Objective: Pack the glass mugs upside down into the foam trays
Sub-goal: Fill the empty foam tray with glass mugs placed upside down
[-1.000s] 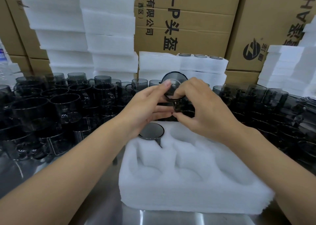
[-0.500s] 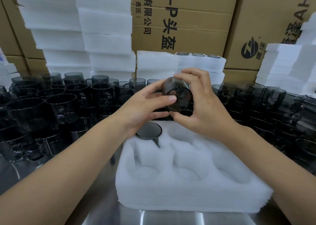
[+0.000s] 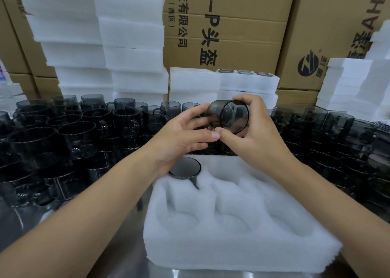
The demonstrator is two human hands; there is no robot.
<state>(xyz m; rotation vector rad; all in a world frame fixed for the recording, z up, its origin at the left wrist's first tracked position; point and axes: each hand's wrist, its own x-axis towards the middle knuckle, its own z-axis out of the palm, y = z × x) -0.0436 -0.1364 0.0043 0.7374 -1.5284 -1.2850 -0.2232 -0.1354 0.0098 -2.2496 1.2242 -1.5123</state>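
Your left hand (image 3: 179, 142) and right hand (image 3: 259, 142) both grip a glass mug (image 3: 230, 115) (tilted sideways) above the far edge of the foam tray (image 3: 232, 246). A second mug (image 3: 184, 168) sits inverted in its far-left pocket.

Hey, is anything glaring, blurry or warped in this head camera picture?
Head view: wide-angle warp leans the foam stacks and cartons at the edges; glare streaks the metal table at bottom; the held mug looks slightly soft, with reflections.
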